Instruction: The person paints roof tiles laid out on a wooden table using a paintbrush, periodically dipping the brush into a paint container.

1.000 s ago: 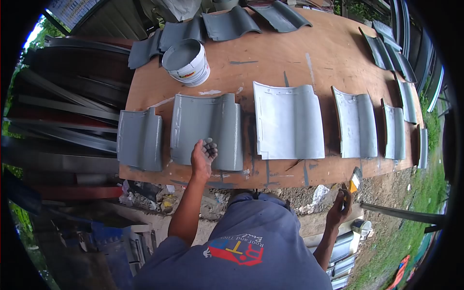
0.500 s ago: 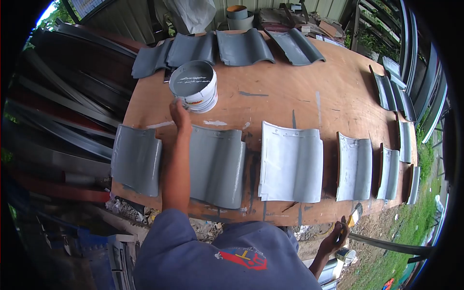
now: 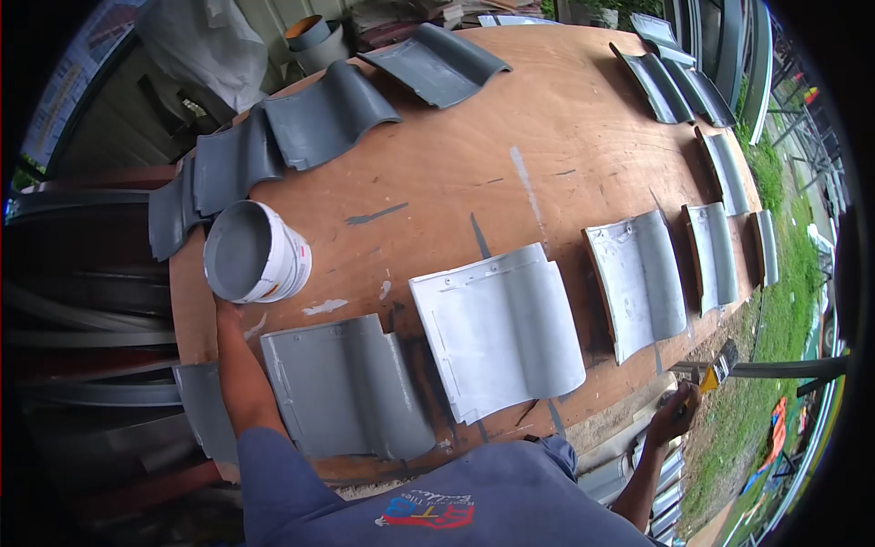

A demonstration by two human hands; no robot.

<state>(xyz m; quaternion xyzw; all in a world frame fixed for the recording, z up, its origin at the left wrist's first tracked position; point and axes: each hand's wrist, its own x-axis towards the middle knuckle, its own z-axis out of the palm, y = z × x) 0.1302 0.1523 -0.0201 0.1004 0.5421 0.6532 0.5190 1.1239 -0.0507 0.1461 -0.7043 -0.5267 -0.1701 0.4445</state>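
A white paint bucket [image 3: 290,260] of grey paint stands near the table's left end. My left hand [image 3: 231,312] is at its lower near side, closed against it; most of its fingers are hidden. Beyond the right front edge, my right hand [image 3: 675,415] is closed around a paintbrush [image 3: 709,384] with a yellow handle, its dark bristles pointing up and right. Before me lies a grey-coated roof tile [image 3: 342,387], beside a whitish roof tile [image 3: 497,333]. My left forearm crosses another grey tile [image 3: 202,401].
Several dark grey tiles [image 3: 333,114] line the far edge of the wooden table [image 3: 447,155]. More pale tiles [image 3: 638,283] stand along the right front, and others at the far right corner. Metal lengths [image 3: 91,319] lie left of the table; grass [image 3: 775,365] borders the right.
My view has turned, so the table and tiles appear tilted. My right hand has risen with the paintbrush, farther out beyond the edge. The left hand remains at the bucket.
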